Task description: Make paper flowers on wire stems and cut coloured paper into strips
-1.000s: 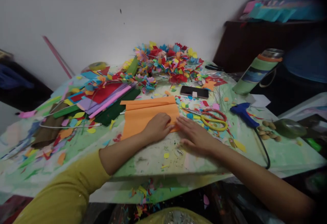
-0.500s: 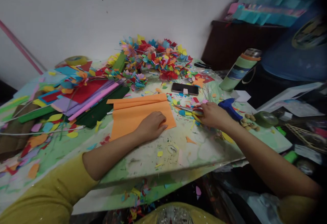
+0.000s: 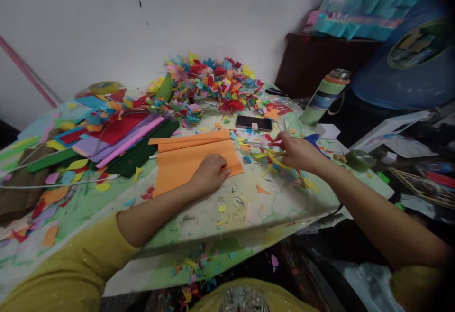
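Note:
My left hand (image 3: pixel 210 173) rests on a sheet of orange crepe paper (image 3: pixel 181 165) with its fingers curled in; no object shows between them. The paper lies flat, its far edge folded over. At the right, my right hand (image 3: pixel 296 153) is closed around the red handle of a pair of scissors (image 3: pixel 262 144), whose blades point left, low over paper scraps. Just under that hand lie yellow curved handles (image 3: pixel 279 159) of a tool I cannot fully make out. A blue object (image 3: pixel 316 142) sits partly hidden behind the right wrist.
A heap of multicoloured paper flowers (image 3: pixel 220 82) lies by the wall. A phone (image 3: pixel 253 123) is in front of it. Stacked coloured paper (image 3: pixel 124 136) covers the left. A green bottle (image 3: pixel 322 98) and a roll of tape (image 3: pixel 360 159) stand at the right.
My right hand has lifted slightly with the scissors, leaving the yellow handles more exposed. The left hand stays on the orange paper. The view has shifted a little.

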A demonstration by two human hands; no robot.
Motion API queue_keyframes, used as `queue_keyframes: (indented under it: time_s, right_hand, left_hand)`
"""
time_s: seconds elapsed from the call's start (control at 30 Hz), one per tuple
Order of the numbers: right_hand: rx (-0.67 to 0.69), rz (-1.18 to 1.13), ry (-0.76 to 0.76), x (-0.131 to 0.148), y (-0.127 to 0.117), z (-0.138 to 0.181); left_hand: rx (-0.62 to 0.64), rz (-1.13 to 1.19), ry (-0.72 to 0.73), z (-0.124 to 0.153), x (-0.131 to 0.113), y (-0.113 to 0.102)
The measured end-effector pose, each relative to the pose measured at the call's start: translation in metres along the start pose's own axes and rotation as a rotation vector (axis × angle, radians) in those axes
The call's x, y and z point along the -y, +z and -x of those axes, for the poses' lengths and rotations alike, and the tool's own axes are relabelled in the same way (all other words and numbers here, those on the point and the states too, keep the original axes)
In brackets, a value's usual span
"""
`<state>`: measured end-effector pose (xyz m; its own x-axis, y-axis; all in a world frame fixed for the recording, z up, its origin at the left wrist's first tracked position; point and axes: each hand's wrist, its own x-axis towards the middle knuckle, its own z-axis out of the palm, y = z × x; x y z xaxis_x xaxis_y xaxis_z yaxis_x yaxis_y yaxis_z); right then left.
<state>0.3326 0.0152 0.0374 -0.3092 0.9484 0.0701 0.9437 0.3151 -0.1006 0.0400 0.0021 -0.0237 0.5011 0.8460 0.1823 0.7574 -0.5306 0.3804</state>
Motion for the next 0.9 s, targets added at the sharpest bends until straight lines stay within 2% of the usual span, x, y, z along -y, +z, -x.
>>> queue_keyframes:
  time_s: [0.1, 0.17, 0.23, 0.43, 0.67, 0.9]
  right_hand:
    - [-0.07, -0.163, -0.008, -0.003, -0.001, 0.012]
    - [-0.085, -0.167, -0.001, -0.001, 0.001, 0.018]
    - [-0.056, -0.089, -0.017, 0.002, 0.005, 0.022]
    - [0.077, 0.023, -0.282, 0.003, 0.018, 0.023]
    - [0.126, 0.058, -0.23, 0.004, 0.019, 0.025]
    - [0.175, 0.106, -0.379, 0.003, 0.013, 0.014]
  left_hand:
    - [-0.003, 0.037, 0.028, -0.002, 0.001, -0.001]
    - [-0.006, 0.058, 0.043, -0.002, 0.001, -0.002]
    - [0.0, 0.074, 0.049, -0.002, 0.001, -0.003]
    - [0.041, 0.102, 0.037, -0.001, 0.0, -0.006]
    - [0.035, 0.12, -0.01, 0.0, -0.003, -0.007]
    - [0.046, 0.123, -0.027, 0.0, -0.003, -0.008]
